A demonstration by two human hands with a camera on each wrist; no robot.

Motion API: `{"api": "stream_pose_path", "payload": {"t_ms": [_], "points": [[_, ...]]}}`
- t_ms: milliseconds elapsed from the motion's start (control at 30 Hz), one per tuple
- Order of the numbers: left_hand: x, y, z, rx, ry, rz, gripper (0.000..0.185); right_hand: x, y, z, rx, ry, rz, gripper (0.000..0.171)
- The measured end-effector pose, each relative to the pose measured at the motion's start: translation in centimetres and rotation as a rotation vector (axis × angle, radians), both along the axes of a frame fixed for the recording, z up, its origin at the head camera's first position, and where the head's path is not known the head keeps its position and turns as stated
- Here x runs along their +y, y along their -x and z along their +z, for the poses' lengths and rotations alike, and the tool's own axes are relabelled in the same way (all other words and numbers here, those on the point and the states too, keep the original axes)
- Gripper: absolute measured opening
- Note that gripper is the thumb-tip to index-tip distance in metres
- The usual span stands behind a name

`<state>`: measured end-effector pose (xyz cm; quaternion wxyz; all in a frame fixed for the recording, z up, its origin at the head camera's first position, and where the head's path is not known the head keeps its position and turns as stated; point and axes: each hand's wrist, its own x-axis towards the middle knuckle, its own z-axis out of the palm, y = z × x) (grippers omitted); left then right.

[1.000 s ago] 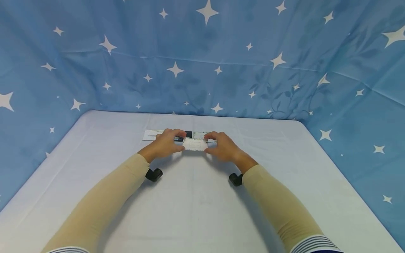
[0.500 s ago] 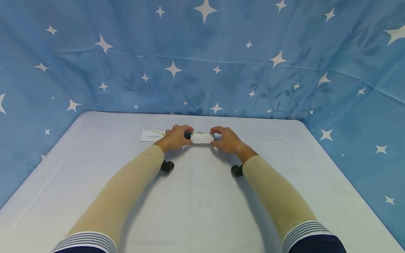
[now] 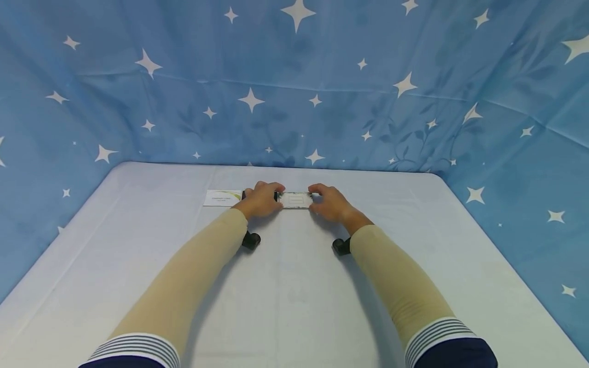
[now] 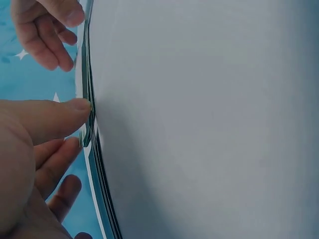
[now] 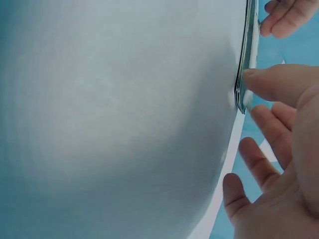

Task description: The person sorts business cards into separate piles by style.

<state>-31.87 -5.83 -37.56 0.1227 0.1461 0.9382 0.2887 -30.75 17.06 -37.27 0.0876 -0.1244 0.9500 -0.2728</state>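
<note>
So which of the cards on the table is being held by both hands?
The pale card in the middle of the row, pinched at its ends between left hand and right hand. The white card farther left lies untouched.

Bright even light, soft shadows under the arms, wrist views blurred close up

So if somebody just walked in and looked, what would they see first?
Probably the two hands meeting at the far middle of the white table: the left hand and the right hand each pinch one end of a small card, low over the tabletop. Next would be the blue cloth with white stars hanging all around. Another card lies flat just left of the left hand.
</note>
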Motion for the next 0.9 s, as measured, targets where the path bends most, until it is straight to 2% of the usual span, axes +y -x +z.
{"api": "stream_pose_path", "payload": {"t_ms": [200,433,667,800,900], "points": [[0.0,-0.2,0.3,0.013,0.031,-0.012,0.058,0.1,-0.1,-0.1,-0.007,-0.028,-0.015,0.062],[0.0,-0.3,0.5,0.012,0.093,-0.032,0.055,0.1,0.0,-0.4,-0.022,-0.042,-0.022,0.059],[-0.4,-0.5,0.8,0.008,0.049,-0.027,0.061,0.0,-0.5,-0.3,-0.046,0.008,-0.051,0.063],[-1.6,-1.4,1.8,0.068,0.033,-0.017,0.061,0.0,-1.3,0.5,-0.034,0.012,-0.065,0.064],[-2.8,-2.8,2.8,0.134,0.046,-0.015,0.061,0.0,-2.4,1.6,-0.006,0.006,-0.058,0.065]]}}
